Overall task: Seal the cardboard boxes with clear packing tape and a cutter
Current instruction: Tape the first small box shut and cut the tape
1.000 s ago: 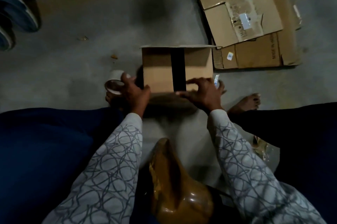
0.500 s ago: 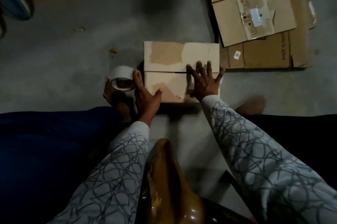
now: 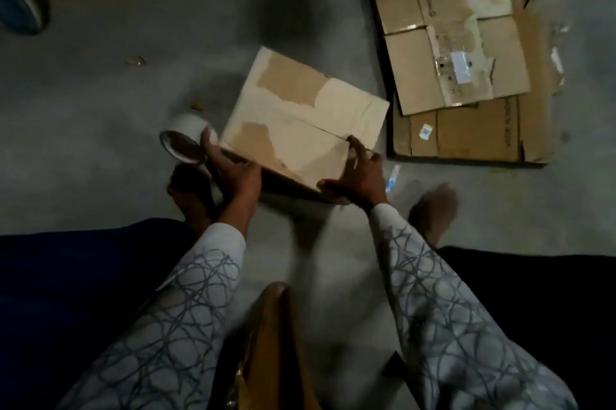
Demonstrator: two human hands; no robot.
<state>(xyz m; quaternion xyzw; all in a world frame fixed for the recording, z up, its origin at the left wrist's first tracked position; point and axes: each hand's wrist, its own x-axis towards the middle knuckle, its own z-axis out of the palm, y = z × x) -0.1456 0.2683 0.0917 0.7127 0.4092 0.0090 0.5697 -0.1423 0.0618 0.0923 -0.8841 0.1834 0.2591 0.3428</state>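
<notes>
Since half a second ago the cardboard box (image 3: 301,122) has been turned on the concrete floor (image 3: 133,16): it lay square to the person, and its closed centre seam now runs slantwise, the right end nearer. Its two top flaps are shut, with torn patches where the paper skin is gone. The left hand (image 3: 233,172) lies against the box's near-left side, fingers fairly straight and close together and pressed to the cardboard; one fingertip reaches the tape roll (image 3: 181,141), which lies just beside that corner. Whether the finger touches the roll I cannot tell. The right hand (image 3: 361,174) covers the near-right corner, fingers spread apart on the top flap by the seam, thumb stretched along the near edge. A small blue-and-white object (image 3: 393,177), too blurred to name, lies on the floor just right of that hand. Flattened cardboard sheets (image 3: 466,42) lie beyond the box to the right. A bare foot (image 3: 433,209) rests near the right wrist.
</notes>
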